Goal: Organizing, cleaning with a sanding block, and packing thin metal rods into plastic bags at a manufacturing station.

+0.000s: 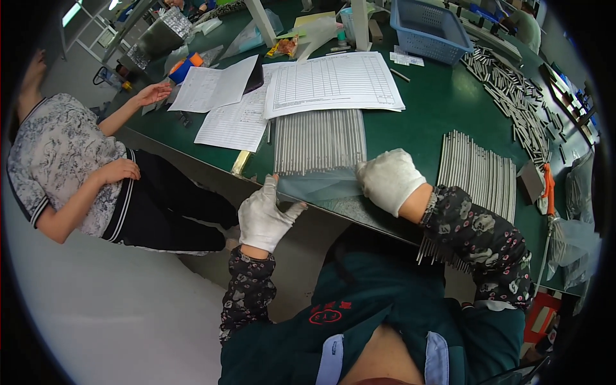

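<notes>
A clear plastic bag (321,185) lies flat at the table's front edge, with a row of thin metal rods (319,142) side by side inside it. Its near end, free of rods, reaches the edge. My right hand (393,182), in a white glove, is closed at the bag's right near corner and appears to grip the plastic. My left hand (265,217), in a white glove with bare fingertips, is open just off the front edge, thumb and forefinger apart, the forefinger beside the bag's left corner. A second row of metal rods (478,168) lies partly under my right forearm.
Printed sheets (333,83) cover the rods' far ends. Farther back are a blue plastic basket (431,29) and, to its right, a heap of short metal rods (510,93). An orange-handled tool (548,189) lies far right. At left, another person's hand (154,94) is near papers.
</notes>
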A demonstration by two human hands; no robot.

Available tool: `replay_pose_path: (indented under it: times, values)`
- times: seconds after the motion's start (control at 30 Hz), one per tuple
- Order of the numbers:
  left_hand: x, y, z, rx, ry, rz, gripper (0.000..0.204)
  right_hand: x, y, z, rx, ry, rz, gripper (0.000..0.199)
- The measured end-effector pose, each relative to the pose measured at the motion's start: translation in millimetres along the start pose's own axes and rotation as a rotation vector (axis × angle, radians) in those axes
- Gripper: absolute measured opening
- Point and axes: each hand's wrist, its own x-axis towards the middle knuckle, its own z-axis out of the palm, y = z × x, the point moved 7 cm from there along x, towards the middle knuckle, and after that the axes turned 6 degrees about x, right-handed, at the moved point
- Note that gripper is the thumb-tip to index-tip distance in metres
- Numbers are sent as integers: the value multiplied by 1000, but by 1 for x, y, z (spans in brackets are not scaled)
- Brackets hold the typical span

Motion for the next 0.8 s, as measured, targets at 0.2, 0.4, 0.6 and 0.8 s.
replay_pose_path:
  times: [0.2,0.4,0.6,0.8]
  values:
    - [-2,63,-15,134,-160,25,64,-53,20,-6,-42,76,55,13]
    - [-15,124,-19,-57,-38,266,53,-99,33,-11,-22,-44,211,17]
    - [-14,155,-28,-123,92,378,33,-123,42,-15,61,172,343,22]
    - [-2,140,-32,-131,143,407,12,-128,14,-31,216,233,293,24]
